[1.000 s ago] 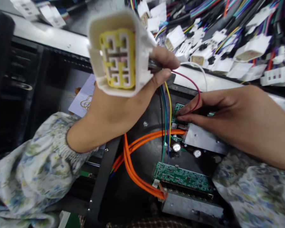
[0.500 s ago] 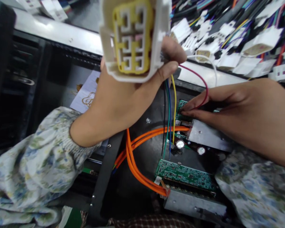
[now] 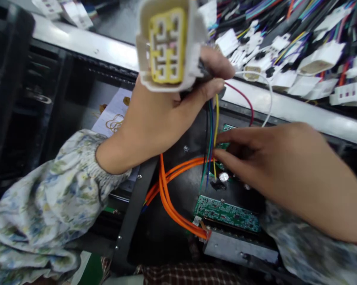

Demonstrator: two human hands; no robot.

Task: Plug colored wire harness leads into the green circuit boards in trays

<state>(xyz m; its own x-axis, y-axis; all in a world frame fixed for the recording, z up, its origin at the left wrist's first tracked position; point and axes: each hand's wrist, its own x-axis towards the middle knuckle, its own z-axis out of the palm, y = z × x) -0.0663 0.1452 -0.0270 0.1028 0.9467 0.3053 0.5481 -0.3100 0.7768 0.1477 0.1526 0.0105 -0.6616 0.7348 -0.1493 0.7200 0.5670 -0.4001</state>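
Note:
My left hand [image 3: 163,118] is closed round a dark cable sheath just behind a large white connector [image 3: 144,67] with a yellow insert [image 3: 168,47]. Black, green, blue, yellow, red and white wires come out below the sheath. My right hand [image 3: 273,158] pinches at the yellow wire [image 3: 216,118], thumb and forefinger close together over the upper green circuit board [image 3: 227,128], which it mostly hides. Below lies a second green circuit board [image 3: 228,213] beside a metal heat sink [image 3: 240,245]. Orange cables [image 3: 169,202] run to both boards.
Many white connectors [image 3: 321,59] with coloured wires lie behind a metal rail [image 3: 107,47] at the back. A paper sheet [image 3: 109,109] with rubber bands is left of my left hand. A dark frame bar [image 3: 133,217] crosses the lower middle.
My right hand has moved left and slightly down, from the red wire to the yellow wire. The white connector in my left hand has shifted slightly right and up, and looks smaller.

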